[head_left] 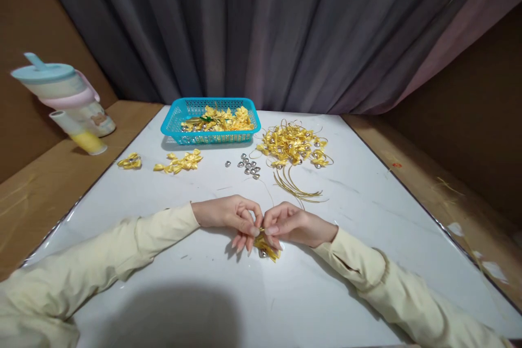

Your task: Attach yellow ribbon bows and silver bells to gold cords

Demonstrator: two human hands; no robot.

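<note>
My left hand (232, 216) and my right hand (294, 224) meet at the middle of the white table (367, 239), fingertips pinched together on a small yellow ribbon bow (267, 247) with a silver bead. A thin gold cord runs up from the pinch toward a bundle of gold cords (294, 185). Both hands are closed on the bow.
A blue basket (175, 119) with yellow bows stands at the back. Right of it lies a pile of finished bows (291, 145). Silver beads (248, 166) and loose yellow bows (179, 163) lie in between. A pastel drinking cup (65, 100) stands at the far left.
</note>
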